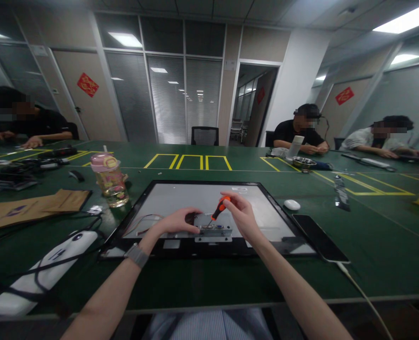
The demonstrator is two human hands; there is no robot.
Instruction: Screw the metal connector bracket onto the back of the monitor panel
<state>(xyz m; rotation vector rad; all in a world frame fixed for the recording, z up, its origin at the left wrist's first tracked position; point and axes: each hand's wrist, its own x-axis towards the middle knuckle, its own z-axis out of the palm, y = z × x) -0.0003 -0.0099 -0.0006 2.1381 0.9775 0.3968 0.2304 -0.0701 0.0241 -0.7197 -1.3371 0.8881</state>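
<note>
While between the right fingers [233,195], an orange-and-black screwdriver [217,210] (tip downward).

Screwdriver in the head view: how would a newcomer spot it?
Find the large black-framed panel on the green table. Toward its near edge, over a metal bracket, the right hand holds the screwdriver. Its orange-and-black handle stands out from the grey bracket.

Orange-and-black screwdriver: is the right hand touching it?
Touching. The head view shows the right hand holding the orange-and-black screwdriver by its handle's upper end.
</note>
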